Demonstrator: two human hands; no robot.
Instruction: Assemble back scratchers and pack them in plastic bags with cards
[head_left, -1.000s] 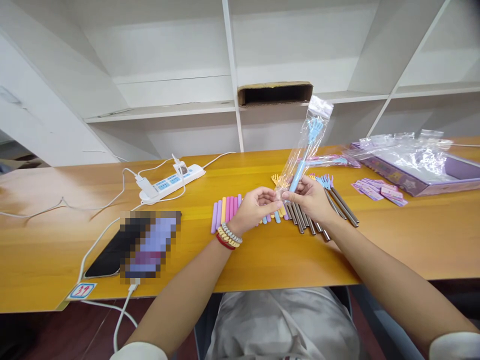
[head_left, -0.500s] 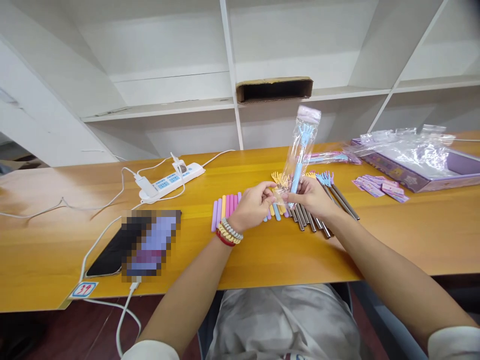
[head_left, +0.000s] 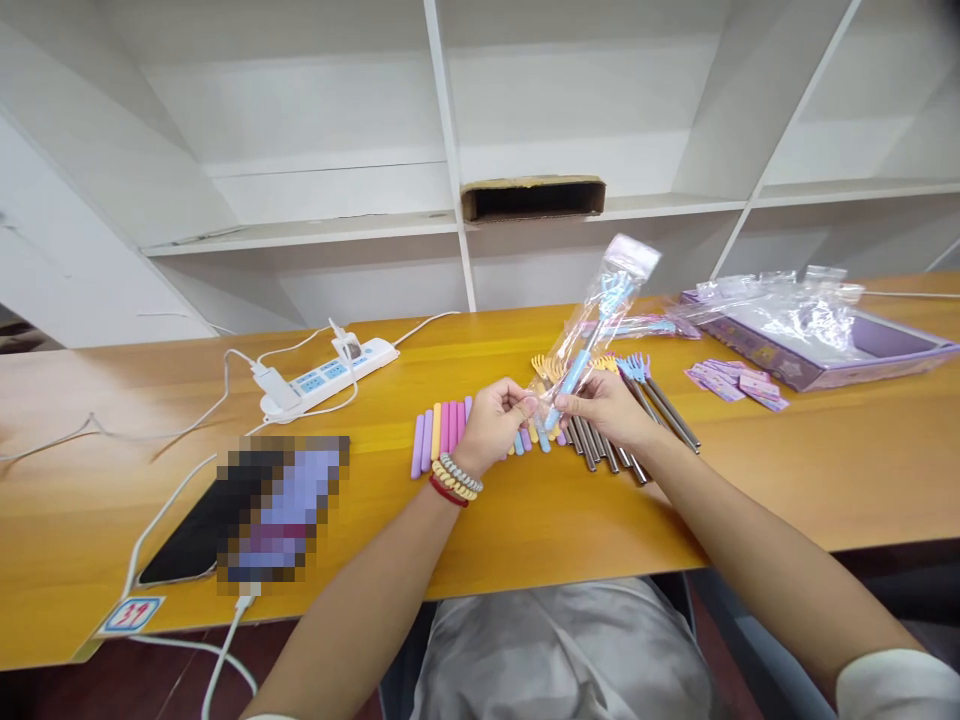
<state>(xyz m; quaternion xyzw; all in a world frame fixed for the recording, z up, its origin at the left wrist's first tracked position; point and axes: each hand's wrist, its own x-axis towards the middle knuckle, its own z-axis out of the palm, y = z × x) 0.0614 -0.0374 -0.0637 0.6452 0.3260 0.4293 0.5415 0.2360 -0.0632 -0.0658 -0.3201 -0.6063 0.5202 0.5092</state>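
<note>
Where table (head_left: 787, 480) ends, shelves (head_left: 315, 232) rise.

A: Qty check, table (head_left: 750, 500)?
B: 1 pwr strip (head_left: 334, 380) twd far edge, w/ 2 plugs (head_left: 279, 386). 2 phones (head_left: 184, 545) & 1 no. tag (head_left: 132, 615) nr the near edge, L side. 1 tray (head_left: 799, 378) by far edge, R side.
A: Scratchers?
B: 1 bagged scratcher (head_left: 576, 374) held up. Metal rods (head_left: 673, 412) overlap, can't count.
A: Sticks (head_left: 444, 430)?
B: Approx. 7 at L end, rest part hidden.
A: Cards (head_left: 739, 382)?
B: Several, overlapping; exact no. unclear.
</note>
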